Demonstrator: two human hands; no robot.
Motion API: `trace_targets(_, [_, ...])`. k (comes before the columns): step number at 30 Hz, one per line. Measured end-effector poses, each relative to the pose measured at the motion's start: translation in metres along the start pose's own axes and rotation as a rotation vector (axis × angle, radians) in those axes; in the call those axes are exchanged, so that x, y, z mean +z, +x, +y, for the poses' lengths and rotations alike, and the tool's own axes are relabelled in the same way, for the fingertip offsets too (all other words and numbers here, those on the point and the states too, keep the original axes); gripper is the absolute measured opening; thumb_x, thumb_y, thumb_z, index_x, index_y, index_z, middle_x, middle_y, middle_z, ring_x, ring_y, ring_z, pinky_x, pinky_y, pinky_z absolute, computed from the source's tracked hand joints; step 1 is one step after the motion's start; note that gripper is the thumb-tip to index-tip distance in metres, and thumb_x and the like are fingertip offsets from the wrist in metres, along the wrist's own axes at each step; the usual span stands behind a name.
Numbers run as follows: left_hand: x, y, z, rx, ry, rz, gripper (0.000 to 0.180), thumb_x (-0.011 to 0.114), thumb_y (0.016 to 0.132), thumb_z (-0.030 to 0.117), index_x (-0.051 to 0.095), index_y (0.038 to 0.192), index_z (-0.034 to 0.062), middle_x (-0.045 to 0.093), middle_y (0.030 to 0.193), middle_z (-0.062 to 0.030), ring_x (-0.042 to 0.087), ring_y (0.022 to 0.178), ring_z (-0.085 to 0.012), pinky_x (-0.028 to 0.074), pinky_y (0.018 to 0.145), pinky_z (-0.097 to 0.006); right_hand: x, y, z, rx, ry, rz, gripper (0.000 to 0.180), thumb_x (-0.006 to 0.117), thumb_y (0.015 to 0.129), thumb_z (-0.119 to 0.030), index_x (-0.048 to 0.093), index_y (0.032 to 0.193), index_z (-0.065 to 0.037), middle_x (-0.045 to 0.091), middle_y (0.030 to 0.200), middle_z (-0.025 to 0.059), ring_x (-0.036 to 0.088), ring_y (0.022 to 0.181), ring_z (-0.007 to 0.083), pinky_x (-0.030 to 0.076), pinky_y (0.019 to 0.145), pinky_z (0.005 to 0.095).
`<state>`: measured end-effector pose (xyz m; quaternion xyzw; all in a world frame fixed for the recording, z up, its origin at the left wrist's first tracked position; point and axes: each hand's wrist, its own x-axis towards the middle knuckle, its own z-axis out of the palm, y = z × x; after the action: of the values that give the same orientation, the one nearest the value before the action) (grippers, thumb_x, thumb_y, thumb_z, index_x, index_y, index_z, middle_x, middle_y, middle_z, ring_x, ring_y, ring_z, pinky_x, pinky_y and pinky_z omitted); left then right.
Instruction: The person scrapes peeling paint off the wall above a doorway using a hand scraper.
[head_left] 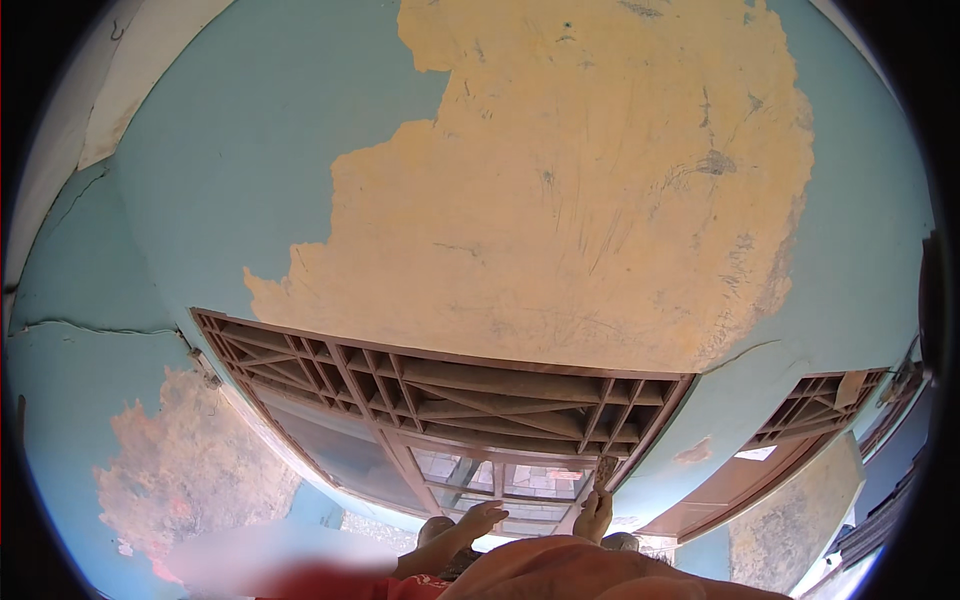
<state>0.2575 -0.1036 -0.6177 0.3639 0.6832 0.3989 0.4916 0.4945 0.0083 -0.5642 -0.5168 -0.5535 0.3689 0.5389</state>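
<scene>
My left hand (pixel 482 518) is at the lower middle, in front of the brown-framed window (pixel 385 440). Its fingers are stretched out and slightly apart, and nothing shows in them. To its right, my right hand (pixel 593 515) is raised, its fingers closed around a flat, narrow brownish tool (pixel 605 471). That tool points upward, near the right side of the window frame; its exact kind is too small to make out. Above the window spreads a large yellowish patch of wall (pixel 560 240) where the blue-green paint (pixel 250 170) is gone, with scratches and grey marks on it.
Brown slatted vents (pixel 480 400) run across the window's top. At right stands a brown door (pixel 710 490) under a similar vent (pixel 820 400). A thin cable (pixel 100 328) crosses the left wall. Another bare, rough patch (pixel 200 460) lies lower left.
</scene>
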Motion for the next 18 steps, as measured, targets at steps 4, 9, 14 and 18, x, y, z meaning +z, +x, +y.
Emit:
trace_targets(4, [-0.021,-0.016,0.011,-0.049,-0.071,0.046,0.071,0.073,0.095,0.040,0.050,0.147,-0.0032,0.067,0.132,-0.0231,0.063,0.124,-0.0282,0.049,0.103,-0.038,0.010,-0.007,-0.027,0.025,0.041,-0.023,0.043,0.049,0.107,-0.016,0.044,0.148,-0.002,0.057,0.069,0.0053,0.051,0.057,0.0140,0.042,0.054,0.0331])
trace_targets(9, [-0.052,-0.031,0.030,0.025,-0.116,0.160,0.068,0.075,0.095,0.034,0.050,0.147,-0.0010,0.066,0.133,-0.0223,0.063,0.123,-0.0287,0.048,0.102,-0.040,0.017,0.018,-0.063,-0.357,0.020,-0.035,0.059,0.045,0.107,-0.013,0.027,0.163,-0.008,0.061,0.078,0.0076,0.056,0.058,0.0148,0.045,0.056,0.0321])
trace_targets(14, [-0.140,-0.026,0.153,0.513,0.079,0.395,0.068,0.076,0.094,0.022,0.046,0.150,-0.0016,0.060,0.140,-0.0241,0.064,0.124,-0.0291,0.054,0.099,-0.037,0.005,0.088,-0.194,-0.308,0.159,-0.187,0.058,0.043,0.106,-0.006,0.029,0.162,-0.009,0.061,0.087,0.0067,0.058,0.070,0.0109,0.052,0.061,0.0261])
trace_targets(18, [-0.208,-0.074,0.327,0.902,0.250,0.663,0.064,0.073,0.094,0.021,0.047,0.150,0.0052,0.061,0.138,-0.0198,0.063,0.121,-0.0310,0.051,0.103,-0.041,0.012,0.146,-0.327,-0.775,0.033,-0.139,0.056,0.048,0.105,-0.005,0.035,0.160,-0.004,0.058,0.083,0.0063,0.053,0.067,0.0115,0.046,0.063,0.0254])
